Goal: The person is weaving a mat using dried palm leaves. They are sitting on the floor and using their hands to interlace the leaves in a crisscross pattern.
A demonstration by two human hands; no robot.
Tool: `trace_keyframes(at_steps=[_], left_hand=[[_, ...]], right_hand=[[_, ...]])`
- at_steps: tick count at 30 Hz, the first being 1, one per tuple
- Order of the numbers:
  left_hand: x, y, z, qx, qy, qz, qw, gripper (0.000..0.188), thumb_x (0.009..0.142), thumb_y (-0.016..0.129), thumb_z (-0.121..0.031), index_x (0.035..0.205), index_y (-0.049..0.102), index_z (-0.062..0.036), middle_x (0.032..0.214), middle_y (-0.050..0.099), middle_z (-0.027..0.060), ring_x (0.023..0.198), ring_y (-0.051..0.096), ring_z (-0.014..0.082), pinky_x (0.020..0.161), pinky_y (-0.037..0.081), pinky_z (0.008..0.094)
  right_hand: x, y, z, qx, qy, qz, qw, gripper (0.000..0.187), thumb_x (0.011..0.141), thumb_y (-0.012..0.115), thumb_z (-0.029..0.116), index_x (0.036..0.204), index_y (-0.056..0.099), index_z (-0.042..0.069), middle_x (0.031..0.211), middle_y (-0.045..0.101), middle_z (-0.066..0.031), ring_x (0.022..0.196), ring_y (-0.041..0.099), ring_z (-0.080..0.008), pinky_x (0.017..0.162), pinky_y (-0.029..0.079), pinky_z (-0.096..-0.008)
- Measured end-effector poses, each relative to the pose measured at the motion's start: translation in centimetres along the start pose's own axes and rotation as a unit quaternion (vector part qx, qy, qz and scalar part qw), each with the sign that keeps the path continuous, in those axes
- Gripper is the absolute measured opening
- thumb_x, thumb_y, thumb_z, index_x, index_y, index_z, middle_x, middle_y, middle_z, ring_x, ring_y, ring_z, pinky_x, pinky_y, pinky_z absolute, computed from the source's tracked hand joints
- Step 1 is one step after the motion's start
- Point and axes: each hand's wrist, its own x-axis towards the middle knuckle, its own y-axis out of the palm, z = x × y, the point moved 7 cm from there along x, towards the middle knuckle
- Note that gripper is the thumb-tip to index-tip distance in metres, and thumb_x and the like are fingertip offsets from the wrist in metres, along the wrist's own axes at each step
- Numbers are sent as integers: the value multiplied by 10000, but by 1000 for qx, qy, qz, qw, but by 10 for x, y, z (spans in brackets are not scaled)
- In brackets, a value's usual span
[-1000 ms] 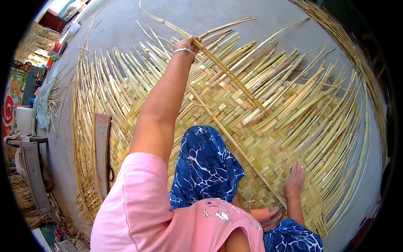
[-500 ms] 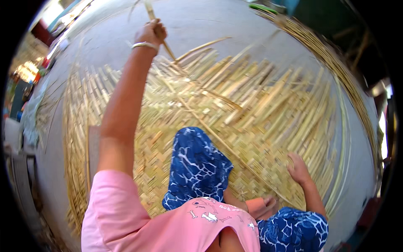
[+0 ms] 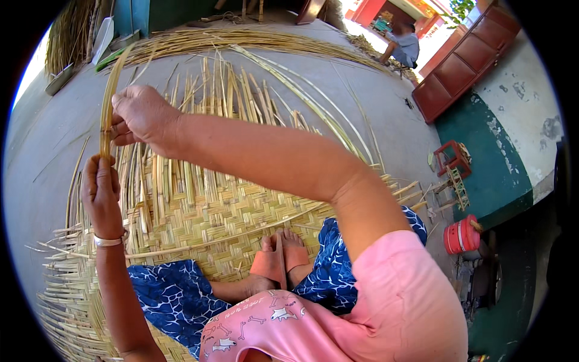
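Note:
My left hand (image 3: 104, 196), with a pale bangle at its wrist, is closed around the lower part of a flat split cane strip (image 3: 109, 90) at the far left. Just above it, my right hand (image 3: 143, 117) pinches the same strip, its arm stretched across in front of me. The strip stands nearly upright, its upper end bending slightly right. Below both hands spreads a partly woven mat (image 3: 205, 218) in a diagonal pattern, with loose strip ends fanning out at its far and left edges. One long thin strip (image 3: 241, 237) lies across the weave near my feet.
A long bundle of thin canes (image 3: 253, 41) lies along the far floor. A person (image 3: 405, 47) sits at the far right by a red metal door (image 3: 464, 60). On the right are a small red stool (image 3: 452, 158) and a red round container (image 3: 462, 234).
My view has turned to the right. The right hand has left the mat and reached across to the strip my left hand was holding; both now grip it.

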Motion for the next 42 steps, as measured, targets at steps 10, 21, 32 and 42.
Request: trace_keyframes(at_steps=[10, 21, 32, 42], left_hand=[[7, -42, 48, -21, 23, -105, 994, 202, 970, 455, -137, 1110, 565, -42, 806, 556, -30, 627, 451, -8, 526, 360, 131], [-36, 4, -10, 103, -59, 104, 987, 138, 952, 474, -169, 859, 513, -74, 643, 405, -51, 548, 363, 36, 488, 294, 198], [-31, -32, -9, 351, 226, 7, 909, 154, 869, 580, -192, 826, 592, -44, 626, 541, 33, 554, 533, 143, 475, 419, 284], [4, -266, -104, 441, 307, -357, 764, 514, 869, 562, -381, 1081, 518, 85, 958, 592, 193, 844, 563, 219, 742, 438, 315]], right_hand=[[-24, 50, -49, -19, -116, -54, 992, 236, 995, 405, 217, 858, 498, 48, 717, 560, -33, 648, 529, -97, 599, 471, -265], [-16, 2, -87, 401, -1, -89, 912, 212, 966, 391, 233, 844, 461, 75, 676, 506, -73, 608, 561, -221, 595, 527, -424], [-11, 32, -104, 433, 48, 25, 900, 196, 978, 368, 115, 805, 451, 70, 621, 431, -1, 546, 471, -113, 590, 484, -293], [-75, 65, -137, -286, -44, 100, 952, 209, 976, 456, 237, 894, 503, 51, 669, 537, -24, 530, 530, -136, 499, 451, -262]])
